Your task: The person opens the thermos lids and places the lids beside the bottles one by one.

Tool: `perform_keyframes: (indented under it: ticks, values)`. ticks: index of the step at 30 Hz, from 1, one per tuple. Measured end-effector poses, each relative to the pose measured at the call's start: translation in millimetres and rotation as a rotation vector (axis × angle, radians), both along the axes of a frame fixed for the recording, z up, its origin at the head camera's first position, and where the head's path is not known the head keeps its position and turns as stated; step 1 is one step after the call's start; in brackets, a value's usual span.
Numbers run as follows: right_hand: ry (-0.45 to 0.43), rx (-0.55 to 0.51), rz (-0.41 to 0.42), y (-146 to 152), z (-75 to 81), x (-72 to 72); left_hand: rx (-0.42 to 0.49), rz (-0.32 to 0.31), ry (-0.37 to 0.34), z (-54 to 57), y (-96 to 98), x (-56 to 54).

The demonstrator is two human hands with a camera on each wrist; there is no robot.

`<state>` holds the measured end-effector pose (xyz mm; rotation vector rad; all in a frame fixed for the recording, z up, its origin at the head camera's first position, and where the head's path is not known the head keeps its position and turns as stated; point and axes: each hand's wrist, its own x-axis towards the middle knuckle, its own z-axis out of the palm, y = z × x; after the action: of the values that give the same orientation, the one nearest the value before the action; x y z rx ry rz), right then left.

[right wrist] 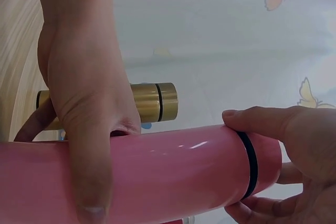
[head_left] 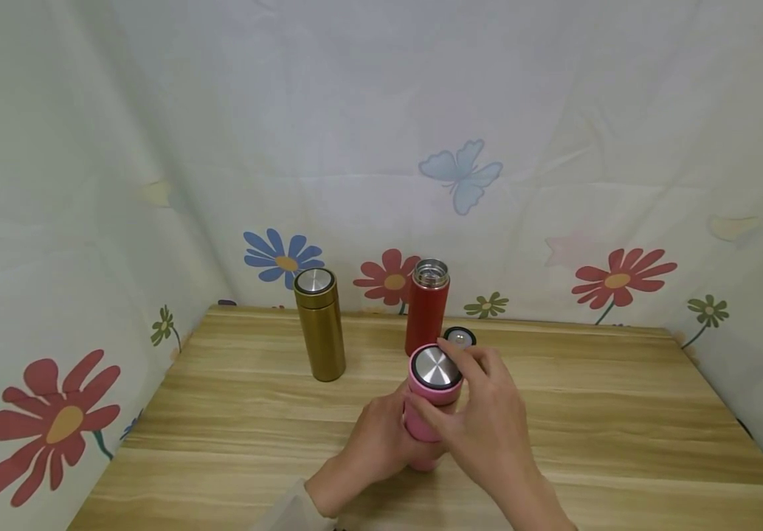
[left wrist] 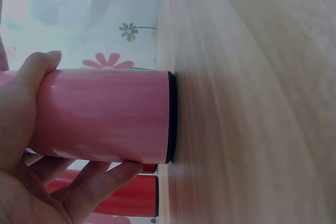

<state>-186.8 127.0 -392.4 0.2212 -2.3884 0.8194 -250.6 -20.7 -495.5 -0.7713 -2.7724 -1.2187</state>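
A pink thermos (head_left: 423,428) stands upright on the wooden table, its black base (left wrist: 171,116) at the tabletop in the left wrist view. My left hand (head_left: 379,435) grips its body, thumb on one side and fingers round the other. At the top, my right hand (head_left: 493,417) holds the pink lid (right wrist: 266,163) between thumb and fingers, close to the black ring below it. The lid's brushed-metal top (head_left: 436,366) faces up in the head view. Just behind is a red thermos (head_left: 426,313) with its mouth uncovered.
A gold thermos (head_left: 322,339) with its lid on stands to the left. Beside the red thermos lies a loose round lid (head_left: 460,337), partly hidden by my right hand. A flower-printed cloth (head_left: 355,147) hangs behind the table (head_left: 222,442) and along its sides.
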Motion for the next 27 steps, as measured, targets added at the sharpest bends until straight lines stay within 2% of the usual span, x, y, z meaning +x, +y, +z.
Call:
perform_keyframes:
  ticks: [13,22,27]
  values:
    - [-0.068,-0.048,0.142,12,2.6,-3.0,0.017,-0.005,0.025,-1.8,-1.2,-0.9]
    - [-0.129,-0.056,0.176,14,4.2,-1.9,0.002,0.010,0.075,-2.8,-0.1,-0.3]
    - [-0.142,-0.060,0.183,14,3.9,-1.7,0.000,0.008,0.071,-2.2,0.2,-0.3]
